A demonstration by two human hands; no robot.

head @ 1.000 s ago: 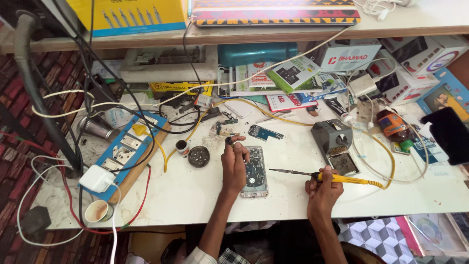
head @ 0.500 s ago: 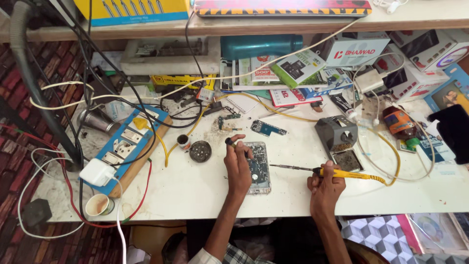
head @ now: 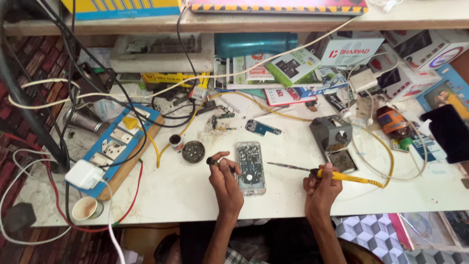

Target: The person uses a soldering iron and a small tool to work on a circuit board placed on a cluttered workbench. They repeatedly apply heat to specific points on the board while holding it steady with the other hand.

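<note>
Item: one opened phone [head: 250, 167], back cover off and circuit board exposed, lay flat on the white desk [head: 195, 190] near the middle of its front edge, long axis running from front edge toward the rear shelf.

Left hand [head: 225, 182]: closed around a small dark-tipped tool [head: 213, 161], fingers touching the phone's left side; the nearer hand of the two.

Right hand [head: 321, 188]: gripped the yellow handle of one soldering iron [head: 320, 172], which lay roughly parallel to the front edge, its tip pointing left toward the phone's right side, close but apart from it (a yellow cable trailed off to the right).

Also present: one grey iron stand [head: 332, 134] behind the right hand; one round dark tin [head: 193, 151] and one small pot [head: 176, 142] left of the phone; two loose small circuit boards [head: 263, 127] further back; one blue socket board [head: 117, 146] toward the left edge; one paper cup [head: 85, 209] at the front left corner.
</note>
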